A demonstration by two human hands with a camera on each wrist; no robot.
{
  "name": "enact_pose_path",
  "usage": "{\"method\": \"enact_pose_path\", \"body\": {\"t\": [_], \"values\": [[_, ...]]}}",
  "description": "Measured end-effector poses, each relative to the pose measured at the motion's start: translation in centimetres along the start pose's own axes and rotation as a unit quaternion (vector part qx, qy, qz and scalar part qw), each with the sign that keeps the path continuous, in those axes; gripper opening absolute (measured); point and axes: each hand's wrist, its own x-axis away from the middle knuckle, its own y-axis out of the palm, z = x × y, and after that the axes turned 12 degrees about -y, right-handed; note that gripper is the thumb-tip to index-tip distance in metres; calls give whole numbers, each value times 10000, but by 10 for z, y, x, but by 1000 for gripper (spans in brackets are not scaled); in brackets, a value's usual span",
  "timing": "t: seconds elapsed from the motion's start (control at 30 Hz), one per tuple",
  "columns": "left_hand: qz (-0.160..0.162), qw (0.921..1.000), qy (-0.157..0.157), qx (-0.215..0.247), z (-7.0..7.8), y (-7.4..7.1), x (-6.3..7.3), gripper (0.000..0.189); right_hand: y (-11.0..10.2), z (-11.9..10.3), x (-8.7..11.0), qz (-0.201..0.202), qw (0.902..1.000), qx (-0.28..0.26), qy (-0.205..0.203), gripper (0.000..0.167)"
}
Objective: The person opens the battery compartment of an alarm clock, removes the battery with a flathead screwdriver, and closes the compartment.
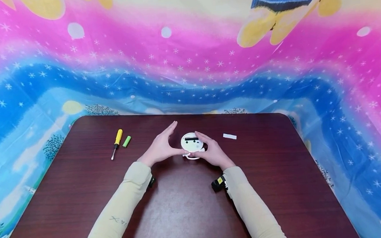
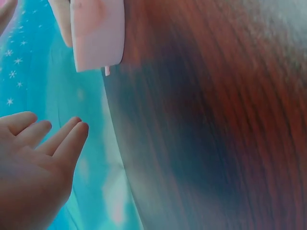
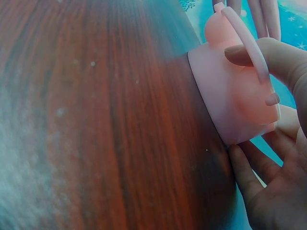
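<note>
A small white twin-bell alarm clock [image 1: 188, 146] lies on its face, its back turned up with a dark slot and small knobs showing. In the right wrist view the side of the clock [image 3: 211, 81], its rounded bells and its arched handle [image 3: 249, 40] look pinkish. My right hand [image 1: 213, 152] grips it, thumb at the bells and handle, fingers around the far side. My left hand [image 1: 161, 146] is on its left, fingers straight and spread away from it; the thumb reaches to the clock's near edge, and whether it touches cannot be told.
To the left lie a yellow-handled screwdriver [image 1: 117, 139] and a green battery [image 1: 126, 141]. A small white strip [image 1: 230, 136] lies right of the clock. The dark wooden table [image 1: 182, 209] ends at a patterned cloth [image 1: 188, 72] behind.
</note>
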Motion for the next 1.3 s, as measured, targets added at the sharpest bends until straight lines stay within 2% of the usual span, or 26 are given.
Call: {"method": "enact_pose_path", "body": {"t": [0.23,0.5,0.93,1.13,1.3], "values": [[-358,9990,89,-234,1,9,-1,131,0,-1,0,51,10000,33,-70,90],[-546,9976,226,-363,4,18,-2,128,-1,-1,0,16,10000,-9,17,90],[-683,9958,202,-581,8,30,-7,121,-1,1,0,-29,9999,-92,36,91],[-552,9945,238,-858,12,30,-10,116,-1,1,-1,-4,9999,-124,83,93],[-528,9948,183,-854,13,29,-10,114,-1,1,-1,-11,10000,-70,63,92]]}}
